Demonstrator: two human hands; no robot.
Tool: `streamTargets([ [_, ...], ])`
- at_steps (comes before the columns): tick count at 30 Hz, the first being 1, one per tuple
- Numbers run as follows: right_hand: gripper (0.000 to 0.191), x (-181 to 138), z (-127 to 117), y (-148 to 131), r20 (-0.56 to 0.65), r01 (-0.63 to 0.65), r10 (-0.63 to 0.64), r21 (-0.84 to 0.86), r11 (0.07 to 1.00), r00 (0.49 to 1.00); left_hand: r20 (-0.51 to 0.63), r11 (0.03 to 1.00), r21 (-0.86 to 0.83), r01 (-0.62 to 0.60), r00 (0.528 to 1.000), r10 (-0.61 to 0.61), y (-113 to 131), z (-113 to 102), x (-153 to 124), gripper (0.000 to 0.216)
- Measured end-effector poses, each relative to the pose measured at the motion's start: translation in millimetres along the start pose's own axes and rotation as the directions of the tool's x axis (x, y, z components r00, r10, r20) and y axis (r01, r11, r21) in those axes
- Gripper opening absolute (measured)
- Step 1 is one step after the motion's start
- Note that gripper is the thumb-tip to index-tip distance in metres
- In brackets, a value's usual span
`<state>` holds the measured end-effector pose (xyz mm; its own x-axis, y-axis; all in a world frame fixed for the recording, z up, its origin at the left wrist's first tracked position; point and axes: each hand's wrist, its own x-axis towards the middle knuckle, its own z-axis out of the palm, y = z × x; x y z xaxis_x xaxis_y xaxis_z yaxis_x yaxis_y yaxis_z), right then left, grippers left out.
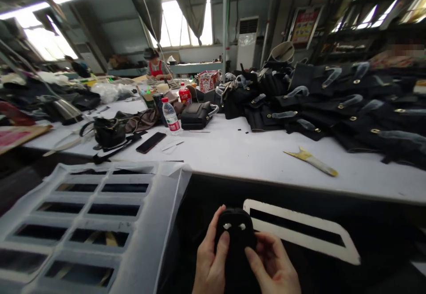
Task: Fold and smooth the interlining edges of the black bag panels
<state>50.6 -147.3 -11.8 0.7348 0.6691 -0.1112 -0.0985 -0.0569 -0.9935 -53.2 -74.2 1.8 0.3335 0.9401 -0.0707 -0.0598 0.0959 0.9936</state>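
At the bottom centre both my hands hold a small black leather piece [237, 236] with two silver marks near its rounded top. My left hand [210, 260] grips its left side, thumb pressed on the front. My right hand [273, 265] pinches its right side with thumb and fingers. Just behind the piece lies a white strip template [301, 234] with a long black slot, resting on dark material.
A white cut-out sheet [83, 223] with several slots lies at lower left. The white worktable [233, 152] carries a yellow-handled tool [313, 161], a phone [151, 142], a water bottle [171, 116], small black bags and a big pile of black bags [333, 103]. A person sits far back.
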Motion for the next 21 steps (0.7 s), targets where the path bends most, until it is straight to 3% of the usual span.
streamTargets([
  [4, 0.041, 5.1, -4.8, 4.5, 0.096, -0.010, 0.013, -0.034, 0.999, 0.995, -0.210, 0.996, 0.085, -0.039, 0.976, 0.056, -20.6, -2.2, -10.5, 0.048],
  [7, 0.036, 4.2, -6.8, 11.1, 0.140, -0.016, 0.022, -0.045, 0.999, 0.990, -0.276, 0.977, 0.207, -0.054, 0.955, 0.111, -30.8, -8.0, -14.3, 0.045],
  [10, 0.032, 0.0, -4.8, 17.6, 0.107, -0.011, 0.016, -0.051, 0.999, 0.994, -0.299, 0.987, 0.162, -0.010, 0.953, 0.059, -32.1, -10.9, -14.1, 0.048],
  [16, 0.031, 2.2, -1.7, 11.7, 0.163, 0.079, -0.056, -0.136, 0.988, 0.985, -0.251, 0.996, -0.043, 0.084, 0.964, -0.092, -29.4, -4.6, -8.7, 0.057],
  [21, 0.033, 7.1, -0.5, 0.2, 0.181, 0.072, -0.061, -0.052, 0.996, 0.982, -0.228, 0.983, -0.137, 0.120, 0.962, -0.149, -30.5, 2.2, -5.5, 0.056],
])
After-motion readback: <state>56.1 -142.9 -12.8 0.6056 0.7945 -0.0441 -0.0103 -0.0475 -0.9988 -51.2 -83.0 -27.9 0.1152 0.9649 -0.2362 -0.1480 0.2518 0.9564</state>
